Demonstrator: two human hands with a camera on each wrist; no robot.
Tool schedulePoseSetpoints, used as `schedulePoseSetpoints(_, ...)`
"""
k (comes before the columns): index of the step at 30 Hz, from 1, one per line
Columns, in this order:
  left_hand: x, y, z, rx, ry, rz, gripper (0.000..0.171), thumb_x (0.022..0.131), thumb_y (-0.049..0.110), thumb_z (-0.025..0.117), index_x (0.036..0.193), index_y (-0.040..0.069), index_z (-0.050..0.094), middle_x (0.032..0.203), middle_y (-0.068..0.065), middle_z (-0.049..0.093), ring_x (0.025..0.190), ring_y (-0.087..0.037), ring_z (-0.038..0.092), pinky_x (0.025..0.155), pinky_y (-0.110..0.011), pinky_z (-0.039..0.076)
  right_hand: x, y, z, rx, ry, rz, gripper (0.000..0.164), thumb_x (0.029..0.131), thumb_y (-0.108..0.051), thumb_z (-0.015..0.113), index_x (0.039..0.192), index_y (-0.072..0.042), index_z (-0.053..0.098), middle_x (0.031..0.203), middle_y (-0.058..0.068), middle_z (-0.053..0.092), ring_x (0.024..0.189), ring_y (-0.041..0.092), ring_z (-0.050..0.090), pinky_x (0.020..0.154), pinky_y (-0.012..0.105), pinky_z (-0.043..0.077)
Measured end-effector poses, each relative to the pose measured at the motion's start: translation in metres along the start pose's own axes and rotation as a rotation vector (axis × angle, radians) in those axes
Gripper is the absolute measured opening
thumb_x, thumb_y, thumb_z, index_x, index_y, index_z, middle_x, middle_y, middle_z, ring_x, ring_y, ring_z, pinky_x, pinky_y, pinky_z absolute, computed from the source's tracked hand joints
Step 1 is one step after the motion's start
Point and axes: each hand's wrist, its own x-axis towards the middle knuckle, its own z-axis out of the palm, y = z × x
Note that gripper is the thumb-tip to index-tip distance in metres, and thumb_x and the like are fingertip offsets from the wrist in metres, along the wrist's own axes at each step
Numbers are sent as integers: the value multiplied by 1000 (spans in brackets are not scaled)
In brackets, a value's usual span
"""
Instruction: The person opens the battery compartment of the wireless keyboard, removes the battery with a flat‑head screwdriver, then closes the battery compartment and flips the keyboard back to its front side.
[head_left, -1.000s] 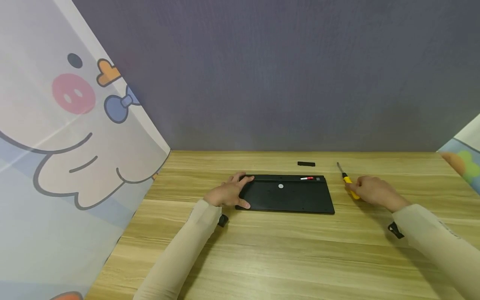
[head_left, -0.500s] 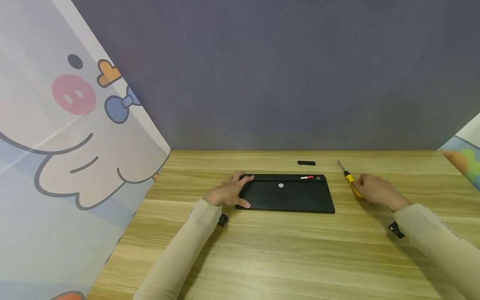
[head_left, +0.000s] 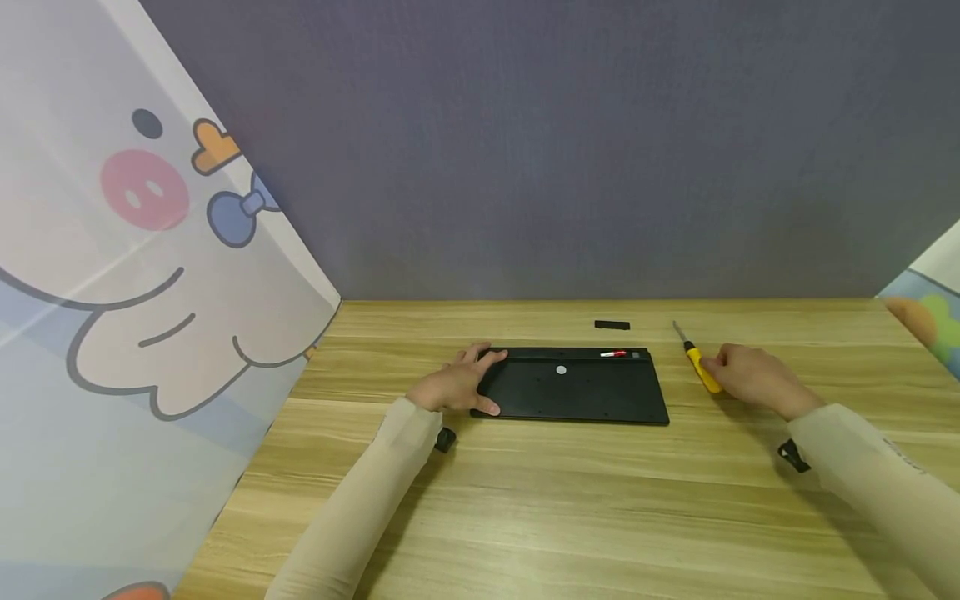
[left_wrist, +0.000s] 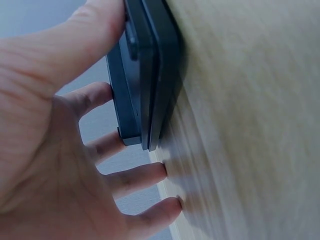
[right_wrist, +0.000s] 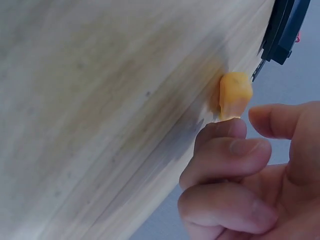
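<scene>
A black keyboard [head_left: 573,392] lies with its underside up on the wooden table. My left hand [head_left: 457,383] holds its left end, thumb at the near side and fingers across the far side. In its far right part lies a small red-and-silver battery [head_left: 613,354]. To the right of the keyboard a screwdriver [head_left: 703,370] with a yellow handle rests on the table, its tip pointing away. My right hand [head_left: 757,379] is at the handle; in the right wrist view the fingers are loosely curled and the thumb stands apart from the handle [right_wrist: 235,92].
A small black cover [head_left: 612,325] lies behind the keyboard. The table [head_left: 570,517] ends at a grey wall panel [head_left: 562,150] at the back. A wall with cartoon print [head_left: 150,250] stands at the left.
The screwdriver has shifted slightly on the table and turned a little. My right hand has moved slightly away, showing more of the handle. The left hand and keyboard have stayed put.
</scene>
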Motion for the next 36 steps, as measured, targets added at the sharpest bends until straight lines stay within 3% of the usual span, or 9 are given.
schedulePoseSetpoints(7,0,0,-1,-2,-5,-2,95,78,46,70,153,32,13,156,-3,-2,140,-37,6,104,-60,21,2,-5,3,39,-13,-17,47,97,-43,48,94,4,53,72,5,51,62,19,45,52,31,35)
schedulePoseSetpoints(12,1,-1,0,2,0,0,94,78,46,71,153,32,14,156,-3,-1,140,-37,7,104,-60,21,6,-9,7,58,6,-70,38,96,-31,53,96,7,50,73,7,51,61,19,46,51,31,37)
schedulePoseSetpoints(17,1,0,0,-4,-1,-1,94,78,45,71,152,32,14,156,-2,-1,140,-37,7,104,-60,20,6,-7,8,54,37,-58,30,94,-22,51,93,8,49,72,9,51,61,19,46,51,31,38)
schedulePoseSetpoints(29,2,0,0,-15,-7,2,94,78,45,71,153,33,13,156,-2,-3,141,-36,5,104,-60,20,2,-2,6,40,42,-22,37,95,-30,52,93,7,48,72,9,51,60,20,47,51,32,37)
schedulePoseSetpoints(36,0,-1,0,-14,8,-6,94,78,44,72,152,32,16,156,-2,-1,141,-36,6,104,-61,21,1,-4,2,50,25,-4,48,96,-35,51,106,11,47,79,10,57,64,21,50,53,33,41)
